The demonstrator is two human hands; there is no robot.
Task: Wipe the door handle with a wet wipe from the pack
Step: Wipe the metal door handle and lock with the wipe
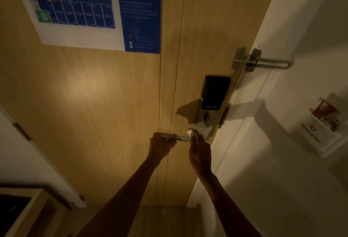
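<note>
Your left hand point(162, 144) is closed around the free end of the lever door handle point(182, 138); your right hand point(200, 152) pinches the wet wipe point(201, 129) against its lock-side end. Hold the lever steady and draw the wipe toward your left fist.

Dim, warm light. A soft glow sits on the door point(90, 89) to my left; the lock point(214, 93) throws a hard shadow across the wall point(282, 161). Edges bow, corners darken, the poster point(75, 6) text blurs.
</note>
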